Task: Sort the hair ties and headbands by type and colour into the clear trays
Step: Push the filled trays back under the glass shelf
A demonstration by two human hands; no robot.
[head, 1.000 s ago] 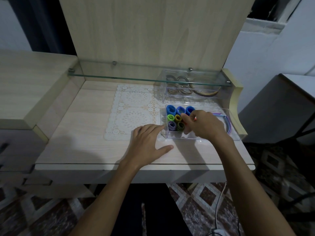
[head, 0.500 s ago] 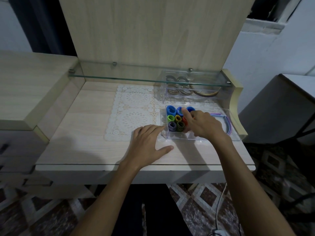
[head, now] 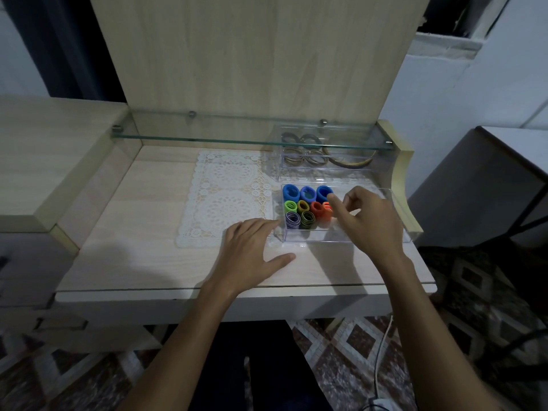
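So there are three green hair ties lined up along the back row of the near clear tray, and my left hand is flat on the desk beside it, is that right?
Not quite. The three hair ties along the back row of the near clear tray are blue, not green; the head view shows only one green tie, in the row in front. The rest holds: the left hand lies flat on the desk beside the tray.

near tray: on counter, right side, hair ties in its left part
far tray: behind near tray, under glass shelf
doily: left of both trays
left hand: on counter, touching near tray's left corner
right hand: over near tray
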